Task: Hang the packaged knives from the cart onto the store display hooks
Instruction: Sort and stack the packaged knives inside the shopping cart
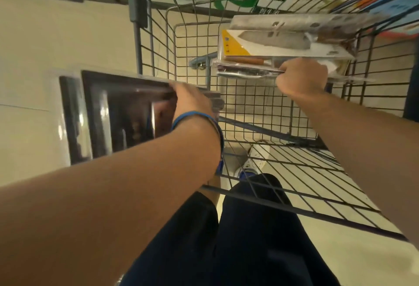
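Lifting a pack off the stack (283,43) in the cart (249,109) goes best kept level and drawn slowly, so the packs above do not slide. The right hand (301,76) is curled tight on a pack's near edge, while the left hand (192,102) grips a dark pack (118,115) beside the cart's left wall.

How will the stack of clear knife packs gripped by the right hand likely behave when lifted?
Probably stiff: the knife packs jut level beyond the right hand. Glossy plastic may let them slide apart. Several blades suggest some weight.
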